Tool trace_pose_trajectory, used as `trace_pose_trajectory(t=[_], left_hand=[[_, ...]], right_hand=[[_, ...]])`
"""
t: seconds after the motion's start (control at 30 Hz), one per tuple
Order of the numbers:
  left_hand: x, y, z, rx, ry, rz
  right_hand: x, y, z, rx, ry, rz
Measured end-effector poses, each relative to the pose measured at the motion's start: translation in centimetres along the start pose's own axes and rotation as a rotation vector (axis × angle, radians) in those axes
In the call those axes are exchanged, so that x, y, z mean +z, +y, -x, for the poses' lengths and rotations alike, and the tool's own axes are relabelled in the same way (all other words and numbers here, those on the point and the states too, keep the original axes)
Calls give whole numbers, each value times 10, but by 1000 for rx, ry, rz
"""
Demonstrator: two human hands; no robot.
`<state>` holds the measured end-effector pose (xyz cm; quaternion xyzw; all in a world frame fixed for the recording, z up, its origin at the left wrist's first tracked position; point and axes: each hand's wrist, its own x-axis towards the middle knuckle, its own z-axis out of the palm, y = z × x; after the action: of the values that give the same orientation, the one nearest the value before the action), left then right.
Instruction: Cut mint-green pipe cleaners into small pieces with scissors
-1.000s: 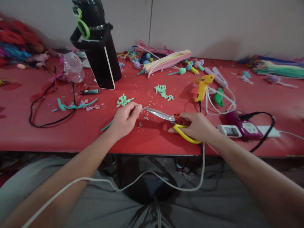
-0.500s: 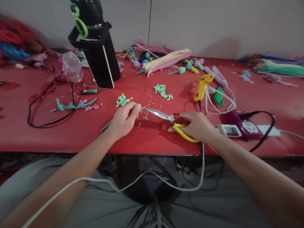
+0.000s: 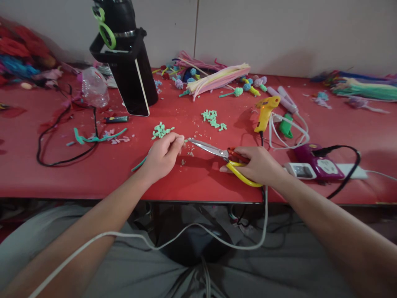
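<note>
My left hand (image 3: 166, 155) pinches a green pipe cleaner (image 3: 138, 164); its tail shows at the wrist and a tiny tip pokes out beyond the fingertips. Scissors with a red and a yellow handle (image 3: 211, 148) are in my right hand (image 3: 259, 163), fingers through the loops. Their blades are nearly together and point left, just right of my left fingertips. Behind my left hand lies a pile of short green pieces (image 3: 160, 130). A second pile of green pieces (image 3: 214, 118) sits farther back, beyond the blades.
A yellow glue gun (image 3: 266, 114) stands at the right, near a purple power adapter (image 3: 319, 161). Pipe cleaner bundles (image 3: 218, 80) lie by the wall. At the back left stands a black bottle (image 3: 149, 78) with a phone (image 3: 132, 89). A white cable (image 3: 198, 224) crosses over my lap.
The scissors have shifted very slightly to the right, their tips a little farther from my left fingertips. Otherwise both hands look nearly the same.
</note>
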<state>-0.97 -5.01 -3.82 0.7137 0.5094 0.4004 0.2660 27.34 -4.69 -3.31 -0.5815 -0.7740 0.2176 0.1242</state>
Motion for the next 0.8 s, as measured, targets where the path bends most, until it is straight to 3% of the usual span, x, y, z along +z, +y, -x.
trace_pose_trajectory(t=[0.8], left_hand=[[1,0,0,-12,7,-9]], right_hand=[[0,1,2,-22,16,-12]])
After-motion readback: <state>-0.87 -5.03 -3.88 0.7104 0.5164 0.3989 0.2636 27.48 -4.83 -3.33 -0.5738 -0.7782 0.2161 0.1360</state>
